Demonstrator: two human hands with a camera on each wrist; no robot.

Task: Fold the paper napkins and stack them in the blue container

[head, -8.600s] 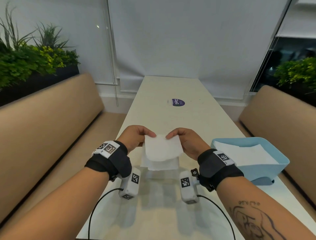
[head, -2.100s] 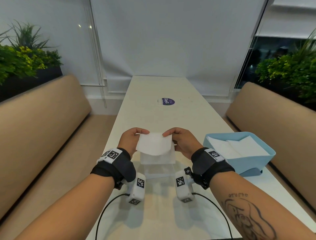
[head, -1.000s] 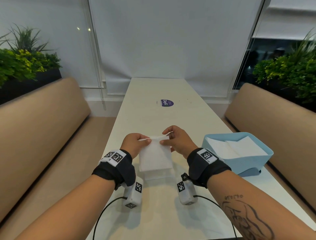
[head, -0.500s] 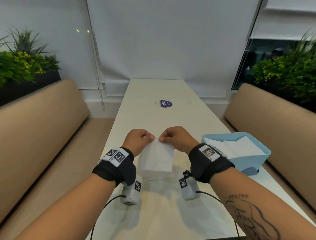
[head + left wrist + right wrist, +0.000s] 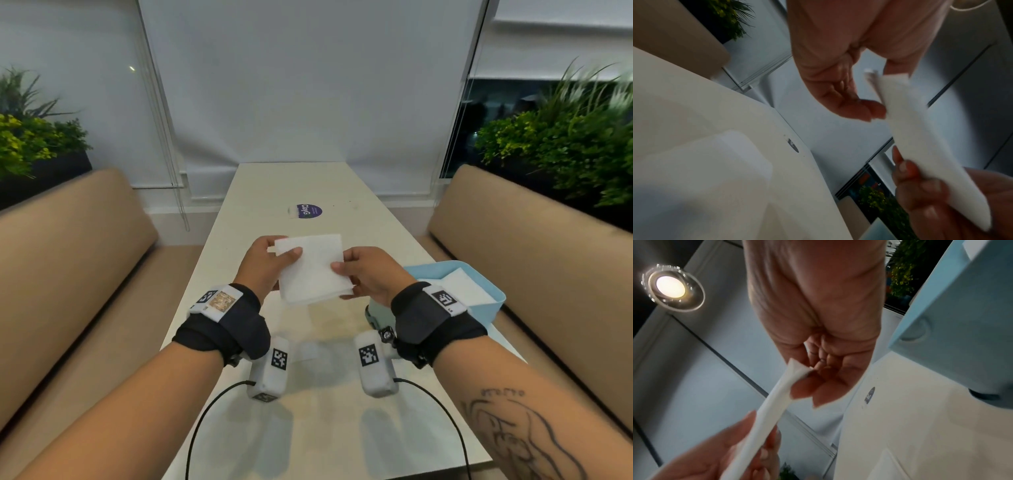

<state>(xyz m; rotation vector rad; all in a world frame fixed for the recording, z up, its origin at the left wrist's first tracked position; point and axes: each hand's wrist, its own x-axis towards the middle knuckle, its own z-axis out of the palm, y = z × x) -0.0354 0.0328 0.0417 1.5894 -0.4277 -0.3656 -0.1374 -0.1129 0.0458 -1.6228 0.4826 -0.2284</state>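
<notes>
**Paper napkin point(image 5: 313, 269) held in the air between both grips**

Paper napkin, white and folded to a rough square, hangs above the tabletop point(image 5: 329, 428), left of the blue container point(image 5: 488, 313) and clear of it. The left grip point(image 5: 265, 265) pinches its left edge near the far corner, with the thumb on top and the fingers beneath. The right grip point(image 5: 371, 275) pinches the right edge the same way, its fingers curled under the sheet. In the right wrist view the napkin shows edge-on, as a thick white band running from one grip to the other. The blue container stands at the tabletop's right edge, just beyond the right wrist, with flat white napkins point(image 5: 462, 287) lying inside it. A round purple sticker point(image 5: 309, 210) lies farther along the tabletop.
</notes>
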